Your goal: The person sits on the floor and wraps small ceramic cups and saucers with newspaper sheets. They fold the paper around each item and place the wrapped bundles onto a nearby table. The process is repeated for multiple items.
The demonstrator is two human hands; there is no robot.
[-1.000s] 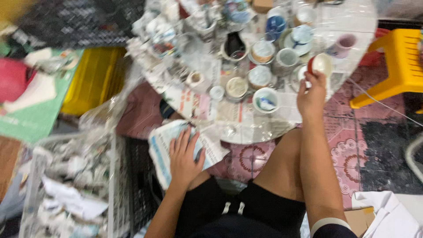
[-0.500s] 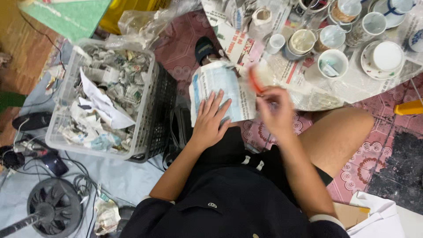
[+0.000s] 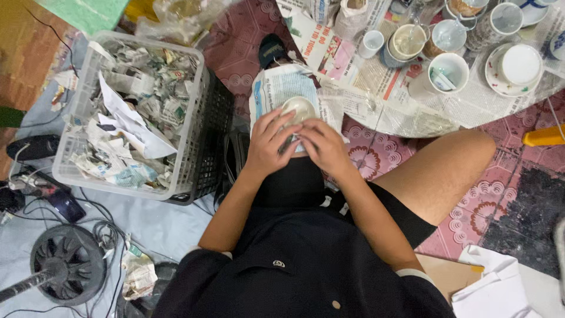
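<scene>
A small pale cup (image 3: 298,109) lies on a newspaper sheet (image 3: 276,88) spread over my lap. My left hand (image 3: 269,140) and my right hand (image 3: 322,145) both grip the cup from below, fingers curled around its sides. The cup's round base faces up at the camera. A black sock (image 3: 272,49) shows just beyond the sheet.
A white plastic basket (image 3: 75,148) of crumpled newspaper bundles stands at my left, against a black crate (image 3: 209,147). A low glass table (image 3: 412,121) with several cups and saucers (image 3: 519,65) on newsprint is ahead right. Cables and a fan (image 3: 66,264) lie at lower left.
My right hand took a cup off the table and brought it down to the newspaper on my lap. My left hand moved from the sheet onto the cup.
</scene>
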